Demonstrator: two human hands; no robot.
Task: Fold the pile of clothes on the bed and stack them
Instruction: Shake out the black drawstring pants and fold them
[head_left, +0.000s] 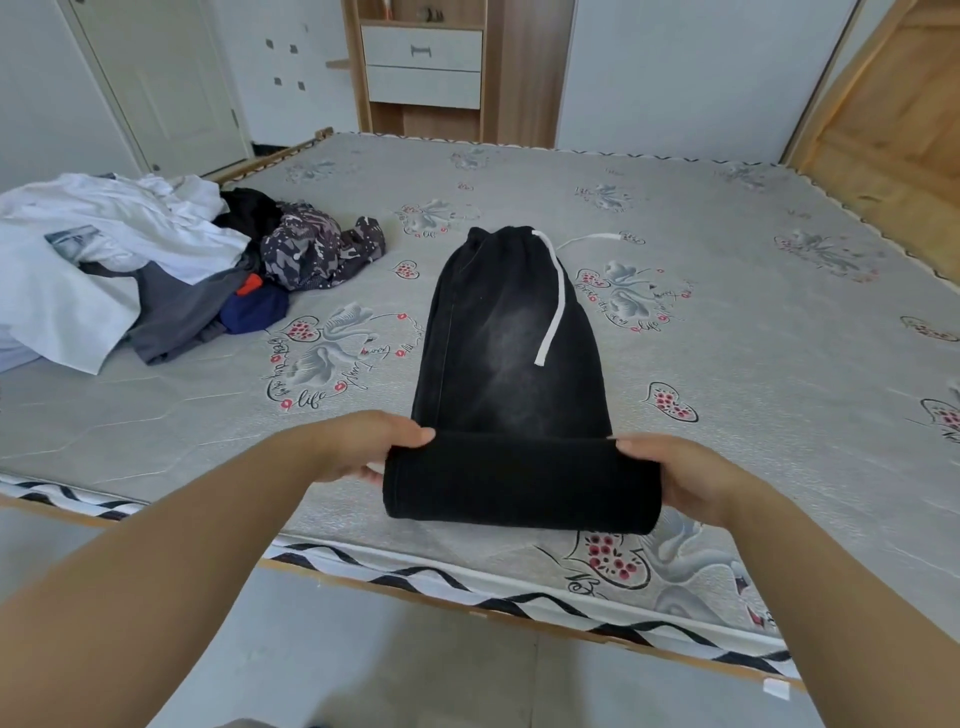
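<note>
- Two hands are engaged on one garment: black trousers (511, 332) laid lengthwise on the mattress (727, 312), waistband at the far end, with a white drawstring (555, 306) trailing across the cloth and onto the bed.
- The near end has been turned over into a thick fold (522, 480) close to the bed's front edge; it is grasped at its left end by the left hand (363, 447), thumb on top and fingers beneath, and at its right end by the right hand (675, 473) in the same manner.
- The step in hand is judged to be carrying this fold forward toward the waistband.
- Both ends should be moved together and kept level, so that the side seams stay aligned.
- The drawstring would best be tucked inside before the last fold is laid, lest it hang loose.
- The cloth looks heavy and limp; pressing flat after each fold is advised.
- An unfolded pile of clothes (156, 265) lies well apart at the left; most of the task is judged to remain.
</note>
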